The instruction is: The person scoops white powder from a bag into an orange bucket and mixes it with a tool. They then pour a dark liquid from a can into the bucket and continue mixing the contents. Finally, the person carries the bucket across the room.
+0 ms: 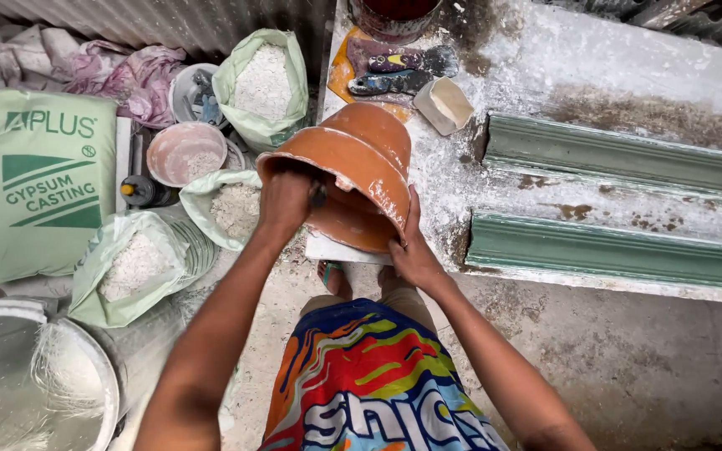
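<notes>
- An orange bucket (353, 163) is tipped on its side at the edge of a white, dusty table (595, 75). Its open mouth faces down toward the person.
- The left hand (286, 200) reaches into the bucket's mouth. Its fingers curl around a small dark tool (318, 196) inside the bucket.
- The right hand (411, 250) holds the bucket's rim from the other side. Its fingers are pressed together on the rim, thumb up along the edge.
- Just behind the bucket lie two dirty trowels (403, 71) and a small cream tub (443, 104).
- To the right of the bucket, two long green moulds (620, 200) lie on the table.
- To the left of the bucket stand open green bags (261, 83) full of white powder, and a pink bowl (185, 152).
- Further left lies a big green sack (39, 184).
- Far down to the left of the bucket is a shiny basin (35, 384) with white fibres in it.
- Below the bucket are the person's bright shorts (369, 384).
</notes>
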